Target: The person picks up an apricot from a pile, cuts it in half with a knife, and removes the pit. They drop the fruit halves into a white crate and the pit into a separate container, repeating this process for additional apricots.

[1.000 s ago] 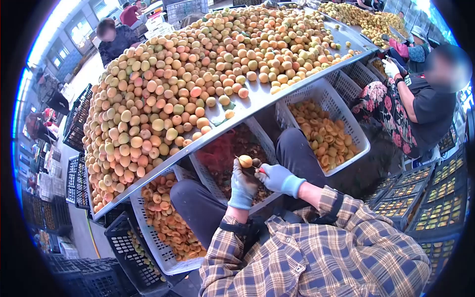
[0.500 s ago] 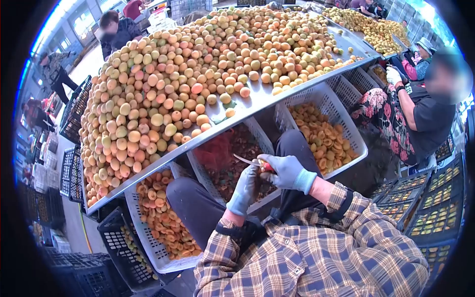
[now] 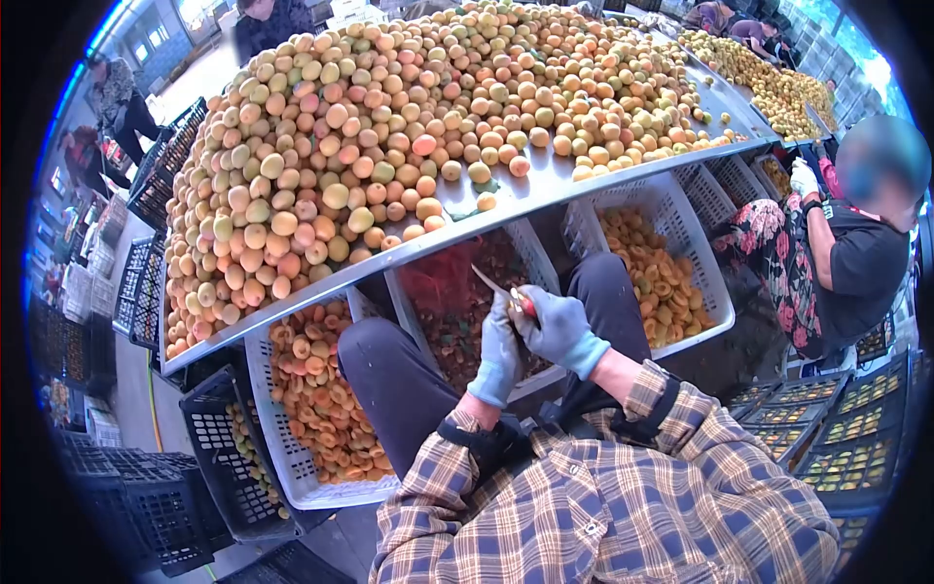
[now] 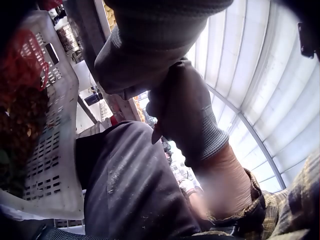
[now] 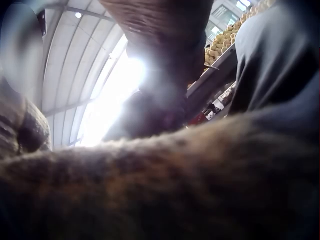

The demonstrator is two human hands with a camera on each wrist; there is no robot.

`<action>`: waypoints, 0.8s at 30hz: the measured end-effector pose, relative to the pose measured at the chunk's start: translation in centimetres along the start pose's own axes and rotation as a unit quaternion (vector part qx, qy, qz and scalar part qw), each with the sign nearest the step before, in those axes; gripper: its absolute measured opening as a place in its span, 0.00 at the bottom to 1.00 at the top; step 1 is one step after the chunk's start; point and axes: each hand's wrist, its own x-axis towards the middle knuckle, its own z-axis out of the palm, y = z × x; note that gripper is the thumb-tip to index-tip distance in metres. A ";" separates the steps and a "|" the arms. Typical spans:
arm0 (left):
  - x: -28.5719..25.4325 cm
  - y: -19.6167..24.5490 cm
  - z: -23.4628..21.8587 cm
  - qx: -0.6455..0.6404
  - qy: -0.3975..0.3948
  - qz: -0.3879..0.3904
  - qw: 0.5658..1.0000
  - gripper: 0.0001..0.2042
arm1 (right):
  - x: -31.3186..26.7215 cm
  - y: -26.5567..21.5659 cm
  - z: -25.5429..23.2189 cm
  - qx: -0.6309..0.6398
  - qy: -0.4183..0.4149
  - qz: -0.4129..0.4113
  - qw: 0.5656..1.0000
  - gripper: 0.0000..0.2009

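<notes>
Knife (image 3: 489, 280) steeper above middle crate (image 3: 534, 257)

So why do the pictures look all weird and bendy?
Head view: bent inside a dark round border, with shine on the long silver metal table. Left wrist view: the right hand in its grey knitted glove looks nearly black against the bright white ribbed roof. Right wrist view: white glare near the middle, and the fuzzy brown shape below is out of focus.
</notes>
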 end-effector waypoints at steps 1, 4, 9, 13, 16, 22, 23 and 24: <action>0.0 0.1 -0.1 -0.002 0.005 0.017 1.000 0.19 | 0.1 -0.5 0.5 0.014 0.021 0.019 1.000 0.10; 0.9 -0.4 -1.4 0.044 0.043 0.065 0.996 0.20 | 0.3 -0.5 1.6 0.033 0.017 0.059 0.998 0.10; 1.8 -1.6 -2.9 0.165 0.054 0.198 0.965 0.22 | 1.4 0.8 2.8 0.126 0.041 0.146 0.980 0.15; 0.4 1.9 -0.8 -0.128 -0.037 -0.079 0.988 0.23 | 2.6 0.2 -0.3 0.511 0.044 0.322 0.796 0.18; 0.7 1.7 0.9 -0.226 0.002 -0.033 0.973 0.22 | 5.3 -5.4 -1.3 0.569 -0.025 0.265 0.778 0.19; -0.2 2.3 -2.1 -0.238 -0.181 -0.013 0.954 0.20 | 6.5 -11.0 1.3 0.562 -0.153 0.185 0.792 0.20; -0.1 2.4 -2.0 -0.214 -0.130 0.004 0.968 0.17 | 6.7 -9.8 0.6 0.594 -0.137 0.172 0.774 0.17; 0.2 2.2 -1.6 -0.188 -0.086 0.014 0.978 0.15 | 6.7 -8.3 0.0 0.605 -0.119 0.163 0.771 0.15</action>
